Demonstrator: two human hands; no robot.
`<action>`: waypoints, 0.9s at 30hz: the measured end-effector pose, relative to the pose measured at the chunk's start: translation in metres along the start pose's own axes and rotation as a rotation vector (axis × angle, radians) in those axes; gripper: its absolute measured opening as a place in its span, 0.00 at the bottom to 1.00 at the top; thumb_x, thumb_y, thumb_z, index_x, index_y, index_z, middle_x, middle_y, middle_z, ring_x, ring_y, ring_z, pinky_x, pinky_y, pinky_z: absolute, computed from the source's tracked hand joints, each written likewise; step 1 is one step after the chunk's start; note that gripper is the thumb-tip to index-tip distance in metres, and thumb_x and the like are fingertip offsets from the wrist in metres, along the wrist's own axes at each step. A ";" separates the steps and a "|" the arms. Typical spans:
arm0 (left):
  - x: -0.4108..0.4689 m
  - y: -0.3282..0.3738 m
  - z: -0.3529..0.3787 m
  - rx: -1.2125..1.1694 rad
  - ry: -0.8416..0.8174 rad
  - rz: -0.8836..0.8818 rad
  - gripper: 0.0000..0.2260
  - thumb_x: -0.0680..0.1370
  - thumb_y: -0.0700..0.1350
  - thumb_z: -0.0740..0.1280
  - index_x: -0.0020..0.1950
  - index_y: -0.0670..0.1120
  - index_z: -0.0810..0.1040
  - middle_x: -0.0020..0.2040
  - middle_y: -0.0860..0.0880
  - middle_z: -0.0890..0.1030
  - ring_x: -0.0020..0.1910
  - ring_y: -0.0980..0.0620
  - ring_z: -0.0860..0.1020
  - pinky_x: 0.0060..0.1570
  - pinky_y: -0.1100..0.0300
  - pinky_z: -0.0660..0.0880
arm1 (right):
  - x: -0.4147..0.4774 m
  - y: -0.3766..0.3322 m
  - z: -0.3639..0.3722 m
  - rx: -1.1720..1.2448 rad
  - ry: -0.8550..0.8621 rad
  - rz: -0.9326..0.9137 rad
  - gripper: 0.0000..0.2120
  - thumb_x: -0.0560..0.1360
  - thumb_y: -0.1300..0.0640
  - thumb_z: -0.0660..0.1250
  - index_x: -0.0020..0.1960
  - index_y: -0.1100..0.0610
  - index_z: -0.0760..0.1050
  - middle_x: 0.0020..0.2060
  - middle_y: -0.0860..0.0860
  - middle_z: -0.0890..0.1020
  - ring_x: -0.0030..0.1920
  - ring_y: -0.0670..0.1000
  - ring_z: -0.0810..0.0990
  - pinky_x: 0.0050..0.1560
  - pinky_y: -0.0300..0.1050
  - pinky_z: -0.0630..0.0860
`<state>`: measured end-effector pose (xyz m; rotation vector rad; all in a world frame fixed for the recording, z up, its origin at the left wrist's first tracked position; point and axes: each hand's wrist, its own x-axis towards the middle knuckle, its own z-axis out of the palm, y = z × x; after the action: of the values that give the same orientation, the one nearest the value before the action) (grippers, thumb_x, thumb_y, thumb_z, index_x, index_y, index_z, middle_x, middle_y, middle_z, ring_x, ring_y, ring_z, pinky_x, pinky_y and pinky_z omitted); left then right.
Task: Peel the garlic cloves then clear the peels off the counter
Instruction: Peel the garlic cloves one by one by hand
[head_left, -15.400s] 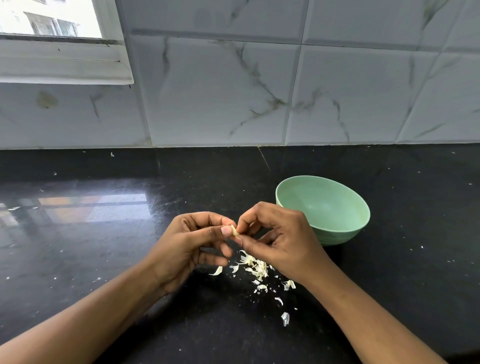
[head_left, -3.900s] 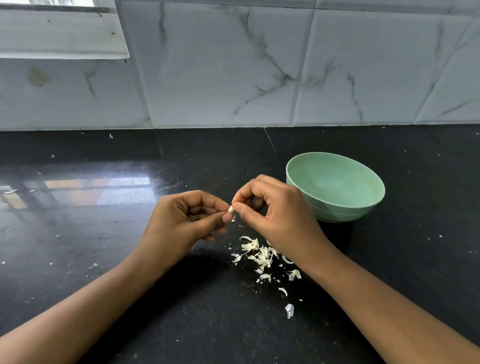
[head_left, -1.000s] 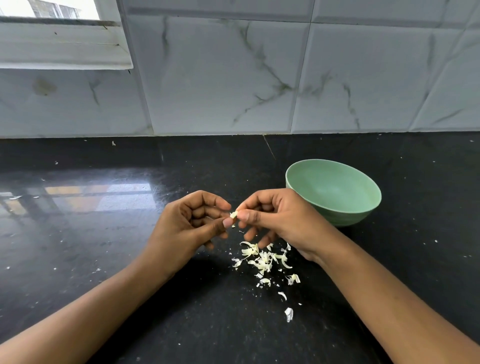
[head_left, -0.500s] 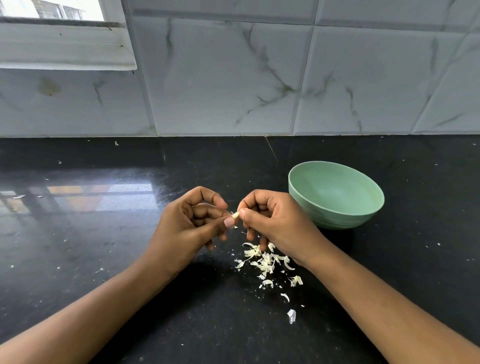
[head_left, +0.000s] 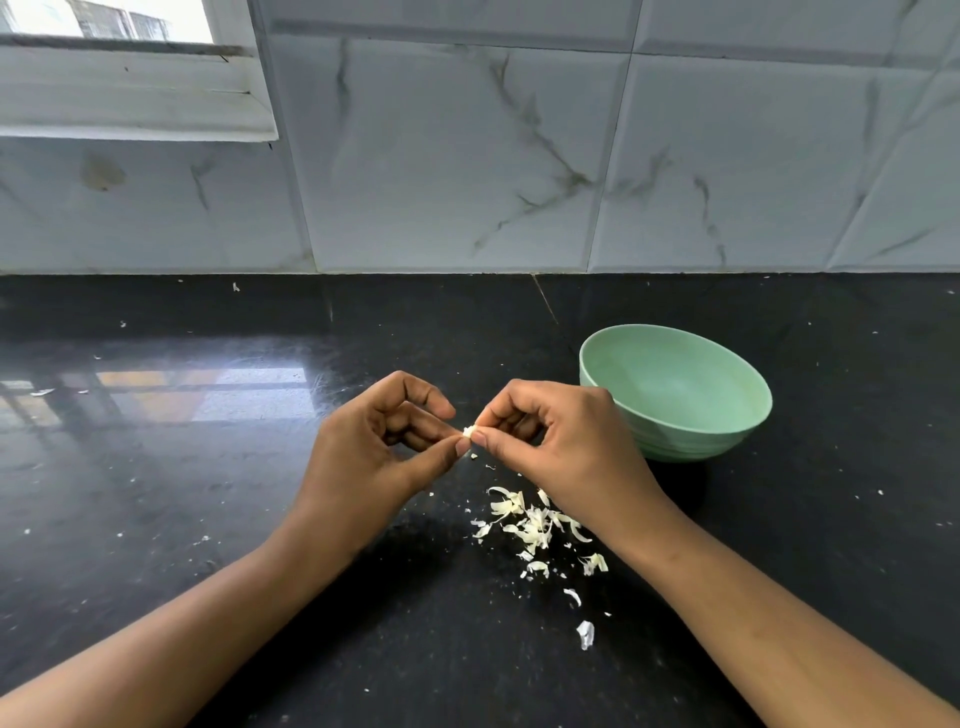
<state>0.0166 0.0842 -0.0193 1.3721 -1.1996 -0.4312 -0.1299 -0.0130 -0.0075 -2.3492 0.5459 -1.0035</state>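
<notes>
Now, garlic clove (head_left: 469, 431), pinched between fingers (head_left: 497, 414)

Glossy black on the counter (head_left: 208, 519), flecked with tiny white specks. Plain mint green on the bowl (head_left: 691, 441). Creamy white, faintly yellowish, on the peels (head_left: 532, 525) and the garlic clove (head_left: 469, 430). White with grey-brown marble veining on the wall tiles (head_left: 441, 156). Off-white on the window frame (head_left: 130, 98).

Left hand (head_left: 371, 462) and right hand (head_left: 563, 452) are bare up the forearms (head_left: 182, 623); nails seem short.
</notes>
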 end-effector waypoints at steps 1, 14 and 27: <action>0.000 -0.001 0.000 0.019 0.002 0.008 0.11 0.66 0.39 0.76 0.42 0.49 0.76 0.34 0.49 0.84 0.31 0.54 0.80 0.30 0.63 0.76 | 0.000 0.000 0.000 -0.025 0.000 -0.014 0.04 0.69 0.56 0.75 0.38 0.54 0.81 0.29 0.44 0.80 0.32 0.45 0.78 0.33 0.37 0.74; -0.002 0.002 -0.001 0.198 0.018 0.175 0.10 0.67 0.40 0.76 0.39 0.50 0.76 0.36 0.55 0.82 0.33 0.58 0.80 0.33 0.70 0.75 | 0.000 0.001 0.000 -0.026 -0.159 0.141 0.06 0.74 0.54 0.70 0.40 0.51 0.75 0.30 0.43 0.76 0.34 0.45 0.77 0.34 0.41 0.74; -0.004 0.004 -0.001 0.114 0.052 0.260 0.11 0.68 0.44 0.76 0.38 0.55 0.75 0.37 0.56 0.82 0.37 0.56 0.82 0.31 0.68 0.75 | 0.005 -0.003 -0.007 1.003 -0.497 0.670 0.08 0.76 0.60 0.62 0.54 0.61 0.71 0.29 0.47 0.73 0.29 0.43 0.73 0.21 0.32 0.67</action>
<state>0.0143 0.0892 -0.0166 1.2933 -1.3553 -0.1449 -0.1313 -0.0148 0.0010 -1.2791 0.4272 -0.2311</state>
